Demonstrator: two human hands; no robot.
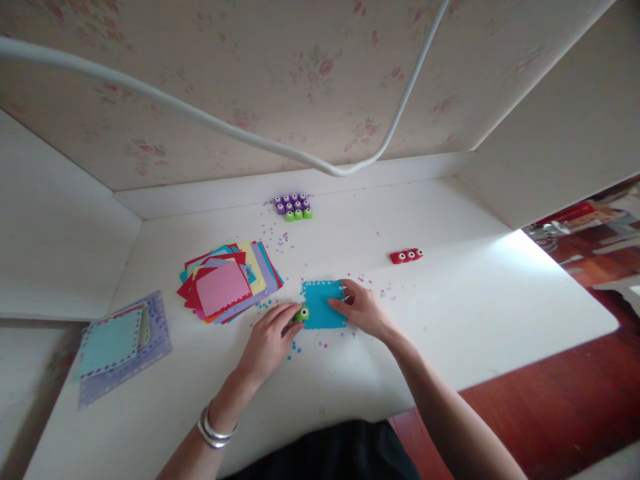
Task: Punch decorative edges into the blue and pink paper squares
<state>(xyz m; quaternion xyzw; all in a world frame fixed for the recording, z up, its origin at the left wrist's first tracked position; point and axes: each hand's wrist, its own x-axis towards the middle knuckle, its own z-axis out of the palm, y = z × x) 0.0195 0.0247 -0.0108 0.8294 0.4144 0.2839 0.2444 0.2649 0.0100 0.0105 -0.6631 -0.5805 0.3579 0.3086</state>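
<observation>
On my feed I see a blue card (317, 303) with punched edges. From it, purple and green punches (293, 208) show at eleven o'clock, red ones (410, 256) at two, pink paper (223, 287) at nine, rose-flowered wallpaper (300, 87) at twelve.

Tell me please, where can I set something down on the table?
The widest patch lies right of the red punches, toward the table's right edge; a smaller patch separates them from the purple-green punches. Crowded: around the paper stack, punched cards, left hand, right hand and blue card.
</observation>
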